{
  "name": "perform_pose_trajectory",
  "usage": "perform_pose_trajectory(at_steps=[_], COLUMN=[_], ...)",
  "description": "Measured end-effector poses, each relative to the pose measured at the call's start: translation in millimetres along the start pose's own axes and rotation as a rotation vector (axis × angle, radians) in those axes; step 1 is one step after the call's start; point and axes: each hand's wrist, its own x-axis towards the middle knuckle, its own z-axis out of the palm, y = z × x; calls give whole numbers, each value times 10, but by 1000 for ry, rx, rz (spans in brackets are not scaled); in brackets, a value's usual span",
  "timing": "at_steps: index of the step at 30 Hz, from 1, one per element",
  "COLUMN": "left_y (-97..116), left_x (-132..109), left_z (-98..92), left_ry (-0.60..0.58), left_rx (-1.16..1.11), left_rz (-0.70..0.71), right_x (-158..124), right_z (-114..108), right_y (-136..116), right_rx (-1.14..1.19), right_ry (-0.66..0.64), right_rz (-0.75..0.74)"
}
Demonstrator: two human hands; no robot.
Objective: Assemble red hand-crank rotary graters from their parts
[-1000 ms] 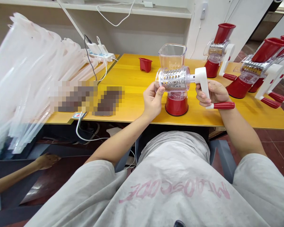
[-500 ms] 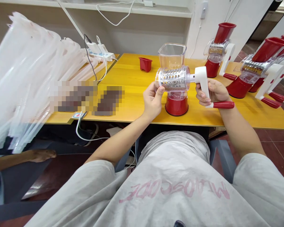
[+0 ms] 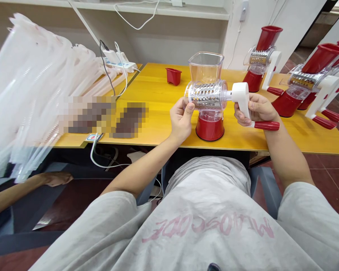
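Standing near the front edge of the yellow table (image 3: 158, 94), the rotary drum grater (image 3: 209, 98) sits between the person's two hands. The left hand (image 3: 180, 120) is at the open left end of the clear drum housing, thumb and fingertips pinched on its rim. The right hand (image 3: 255, 111) is closed around the white crank arm (image 3: 243, 98), just above the red crank grip (image 3: 267, 126) that juts out to the right. The perforated metal drum (image 3: 207, 96) lies crosswise inside the housing, under the clear square hopper (image 3: 205, 67) and above the red base (image 3: 209, 128), which rests on the tabletop.

Compared with a second ago, both hands keep the same grips; the grater and the crank sit only a trace differently in the view, and the base stays planted on the table. At lower left, another person's hand (image 3: 55, 178) has moved a little, now lying higher than before.

Behind the grater a small red pusher cup (image 3: 173, 76) stands alone on the table. Three more assembled graters (image 3: 260, 60) with red hoppers stand to the right, well apart from the hands. A stack of clear plastic bags (image 3: 31, 94) fills the left side, beside a white power strip (image 3: 120, 62) with cables.
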Motion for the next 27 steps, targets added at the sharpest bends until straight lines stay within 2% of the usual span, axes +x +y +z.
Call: perform_pose_trajectory(at_steps=[5, 11, 15, 23, 27], left_y=[-21, -27, -23, 35, 51], left_x=[-3, -1, 7, -17, -24], left_z=[-28, -8, 10, 29, 35], left_ry=[16, 41, 60, 82, 92], left_rx=[15, 8, 9, 37, 56], left_rz=[-40, -65, -56, -35, 3], right_x=[20, 46, 58, 91, 97], right_z=[-8, -104, -159, 20, 3], right_y=[0, 104, 161, 149, 167], right_rx=[35, 189, 269, 541, 536], right_ry=[-25, -128, -98, -229, -229], right_rz=[16, 19, 84, 72, 96])
